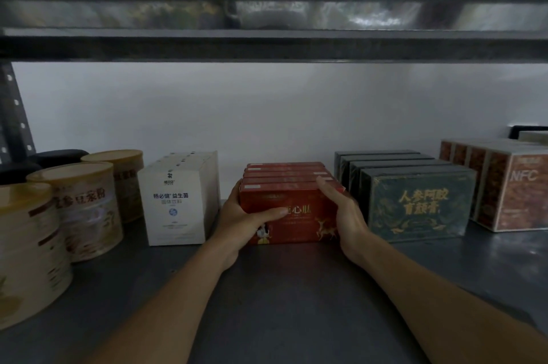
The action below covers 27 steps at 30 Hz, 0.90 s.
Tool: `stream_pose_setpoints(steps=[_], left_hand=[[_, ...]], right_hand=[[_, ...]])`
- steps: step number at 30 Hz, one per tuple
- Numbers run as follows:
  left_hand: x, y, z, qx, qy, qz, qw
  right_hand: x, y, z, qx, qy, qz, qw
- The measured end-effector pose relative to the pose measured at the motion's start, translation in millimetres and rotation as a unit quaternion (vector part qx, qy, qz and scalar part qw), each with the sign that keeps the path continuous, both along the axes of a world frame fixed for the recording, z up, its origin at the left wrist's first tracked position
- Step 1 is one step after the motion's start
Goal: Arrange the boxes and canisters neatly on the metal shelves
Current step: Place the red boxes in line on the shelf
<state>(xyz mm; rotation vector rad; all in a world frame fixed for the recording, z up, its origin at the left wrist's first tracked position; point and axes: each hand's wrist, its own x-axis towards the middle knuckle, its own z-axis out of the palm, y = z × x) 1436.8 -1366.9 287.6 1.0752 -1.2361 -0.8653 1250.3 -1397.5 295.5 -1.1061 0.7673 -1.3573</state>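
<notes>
A row of several red boxes (302, 209) stands front to back in the middle of the grey metal shelf (281, 298). My left hand (243, 215) presses the left side of the front red box, thumb across its face. My right hand (344, 209) clasps the right side, fingers over the top edge. To the left stand white boxes (175, 200) and cream canisters (86, 209). To the right stand dark green boxes (415, 203) and brown NFC boxes (516, 194).
The upper shelf's metal beam (272, 46) hangs low overhead. A perforated upright post (14, 114) stands at the far left. A white wall (267, 108) closes the back. Black lids (59, 156) show behind the canisters. The shelf front is bare grey metal.
</notes>
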Motion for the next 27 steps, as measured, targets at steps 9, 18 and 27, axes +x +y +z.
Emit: stream_pose_setpoints(steps=[9, 18, 27], left_hand=[[-0.1, 0.7, 2.0, 0.002, 0.011, -0.004, 1.000], [0.8, 0.9, 2.8, 0.013, 0.018, -0.005, 1.000], [1.6, 2.5, 4.3, 0.024, 0.009, -0.010, 1.000]], right_hand=[[-1.1, -1.5, 1.2, -0.012, 0.024, 0.019, 0.999], [-2.6, -3.8, -1.7, -0.017, 0.032, 0.023, 0.999], [-2.6, -4.4, -2.8, -0.029, 0.035, 0.029, 0.999]])
